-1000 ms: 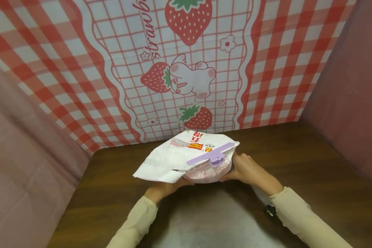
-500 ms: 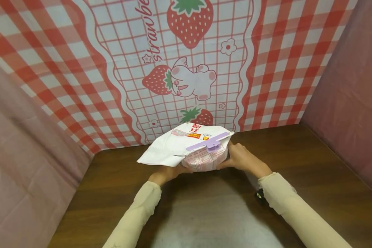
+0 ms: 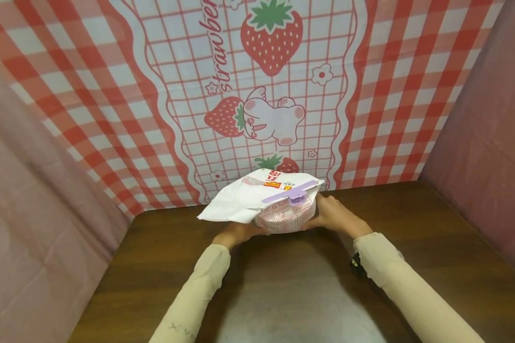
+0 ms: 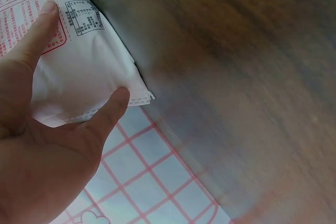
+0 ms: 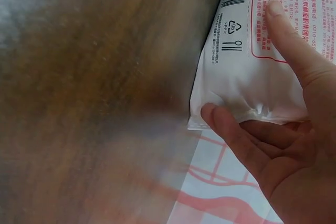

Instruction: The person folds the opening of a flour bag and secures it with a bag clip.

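Note:
A white printed flour bag [image 3: 236, 197] is held at the back of the table in the head view, its top folded over toward the left. A purple sealing clip [image 3: 298, 193] clamps the fold. My left hand [image 3: 239, 232] grips the bag's lower left, and my right hand [image 3: 336, 215] its right side. In the left wrist view the thumb of the left hand [image 4: 58, 150] lies on the printed face, with a fingertip near the bottom corner. Seen from the right wrist, the right hand [image 5: 286, 140] holds the opposite corner the same way, some fingers tucked beneath the bag.
Brown wooden table [image 3: 283, 295] spreads under both arms. Right behind the bag hangs a red-and-white checked strawberry cloth [image 3: 257, 109]. Pink curtains close off the left side [image 3: 34, 200] and right side [image 3: 480, 157]. A small black device [image 3: 357, 264] sits under the right wrist.
Both hands have carried the bag a little away from the body, closer to the cloth at the back. Their hold on it looks the same. The head view has shifted slightly.

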A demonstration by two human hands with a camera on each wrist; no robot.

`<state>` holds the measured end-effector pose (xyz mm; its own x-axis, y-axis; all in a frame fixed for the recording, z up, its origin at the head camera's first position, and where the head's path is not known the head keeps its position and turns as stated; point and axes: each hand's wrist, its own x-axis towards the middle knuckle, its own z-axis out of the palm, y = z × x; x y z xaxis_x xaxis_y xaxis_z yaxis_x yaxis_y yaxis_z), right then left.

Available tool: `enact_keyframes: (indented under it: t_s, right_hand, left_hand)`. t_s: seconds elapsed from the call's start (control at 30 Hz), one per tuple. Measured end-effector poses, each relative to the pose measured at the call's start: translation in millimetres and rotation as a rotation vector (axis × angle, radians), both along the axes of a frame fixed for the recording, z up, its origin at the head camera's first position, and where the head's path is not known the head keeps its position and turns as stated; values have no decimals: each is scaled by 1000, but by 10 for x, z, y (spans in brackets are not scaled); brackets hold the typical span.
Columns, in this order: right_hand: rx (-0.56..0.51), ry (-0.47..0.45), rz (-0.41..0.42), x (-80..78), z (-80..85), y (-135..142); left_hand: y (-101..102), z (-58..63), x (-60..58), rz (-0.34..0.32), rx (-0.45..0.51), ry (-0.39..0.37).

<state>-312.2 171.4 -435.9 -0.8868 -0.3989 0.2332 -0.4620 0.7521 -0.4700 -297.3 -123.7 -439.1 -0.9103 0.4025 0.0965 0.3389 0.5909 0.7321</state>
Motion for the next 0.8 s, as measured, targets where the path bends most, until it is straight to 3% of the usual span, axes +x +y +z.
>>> enact_keyframes:
  t_s: [0.23,0.43,0.57,0.63,0.67,0.8]
  right_hand:
    - [33,-12,-18,-211,45,113]
    - [40,-36,-33,-226,-58,250]
    - [17,-17,-28,-261,-45,254]
    - [5,-2,-31,-257,-29,239]
    - [3,6,-33,-238,-28,232]
    - [2,48,-10,-39,-73,259]
  left_hand:
    - [122,17,-215,16,-25,17]
    - [231,-57,-299,-43,-67,60]
    - [235,-60,-338,-12,-49,72]
    - [220,-49,-332,21,-97,172]
    - [211,-52,-308,40,-147,258]
    - [187,-114,-80,143,-430,673]
